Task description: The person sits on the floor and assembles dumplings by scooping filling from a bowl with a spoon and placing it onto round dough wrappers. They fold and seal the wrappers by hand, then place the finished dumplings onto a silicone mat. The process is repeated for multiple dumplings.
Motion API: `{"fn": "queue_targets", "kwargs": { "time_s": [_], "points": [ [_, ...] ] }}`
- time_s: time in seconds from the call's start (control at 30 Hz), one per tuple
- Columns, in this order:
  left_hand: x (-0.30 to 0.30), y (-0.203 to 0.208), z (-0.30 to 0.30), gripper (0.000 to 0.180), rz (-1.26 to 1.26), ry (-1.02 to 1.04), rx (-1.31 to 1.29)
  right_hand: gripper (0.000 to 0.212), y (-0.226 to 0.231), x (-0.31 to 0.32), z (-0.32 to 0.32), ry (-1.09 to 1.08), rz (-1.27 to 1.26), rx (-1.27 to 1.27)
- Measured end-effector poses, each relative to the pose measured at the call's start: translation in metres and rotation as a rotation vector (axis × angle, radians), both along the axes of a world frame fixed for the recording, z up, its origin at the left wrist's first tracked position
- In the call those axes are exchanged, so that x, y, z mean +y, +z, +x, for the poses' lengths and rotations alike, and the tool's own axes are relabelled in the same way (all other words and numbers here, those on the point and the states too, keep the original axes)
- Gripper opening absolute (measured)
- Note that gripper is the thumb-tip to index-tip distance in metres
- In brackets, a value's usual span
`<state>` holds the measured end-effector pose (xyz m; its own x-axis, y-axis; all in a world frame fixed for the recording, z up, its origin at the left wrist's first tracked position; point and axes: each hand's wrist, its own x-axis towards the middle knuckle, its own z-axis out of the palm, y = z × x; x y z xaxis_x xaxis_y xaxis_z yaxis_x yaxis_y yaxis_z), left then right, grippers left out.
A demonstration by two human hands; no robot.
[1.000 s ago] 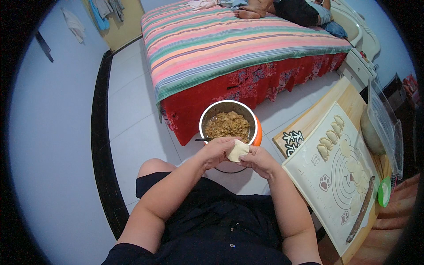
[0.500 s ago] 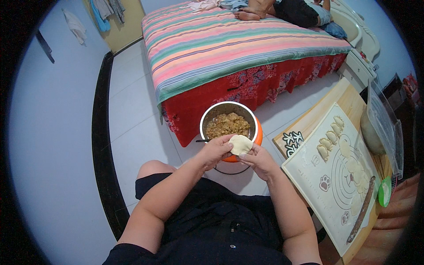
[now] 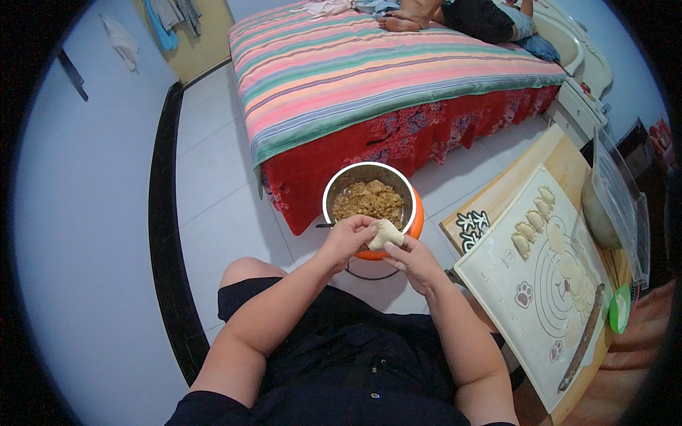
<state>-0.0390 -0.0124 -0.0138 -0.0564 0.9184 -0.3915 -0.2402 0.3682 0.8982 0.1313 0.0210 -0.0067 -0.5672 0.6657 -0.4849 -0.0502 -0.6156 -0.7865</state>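
Note:
A pale round dumpling wrapper (image 3: 384, 235) is held up between my two hands, its edges bent and pulled out of round. My left hand (image 3: 348, 238) pinches its left side, fingers closed on the dough. On the other side my right hand (image 3: 415, 263) grips the right and lower edge between thumb and fingers. Just beyond them stands a metal pot (image 3: 329, 206) with an orange outer body, holding brown minced filling (image 3: 369, 202). A dark handle (image 3: 325, 226) sticks out at the pot's left, partly hidden by my left hand.
At right a wooden table (image 3: 565, 153) bears a white mat (image 3: 490, 266) with several folded dumplings (image 3: 534, 219), flat wrappers (image 3: 577, 273) and a rolling pin (image 3: 582, 337). A green bowl (image 3: 619, 310) stands at its edge. Beyond the pot is a striped bed (image 3: 369, 71) with a person (image 3: 476, 20) lying on it.
The wrapper was a flat disc facing up; now its edges are bent and it looks squarer and smaller. Both hands still hold it in nearly the same place.

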Motion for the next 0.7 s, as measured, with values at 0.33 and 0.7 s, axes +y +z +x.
{"fn": "queue_targets", "kwargs": {
  "time_s": [0.33, 0.7],
  "points": [
    [-0.002, -0.005, -0.001, 0.020, 0.175, -0.133, 0.154, 0.037, -0.015, 0.000, -0.001, -0.096, 0.220, -0.050],
    [-0.006, 0.025, 0.006, 0.021, 0.329, -0.143, 0.227, 0.065, -0.035, -0.002, -0.001, -0.013, 0.430, -0.099]
  ]
}}
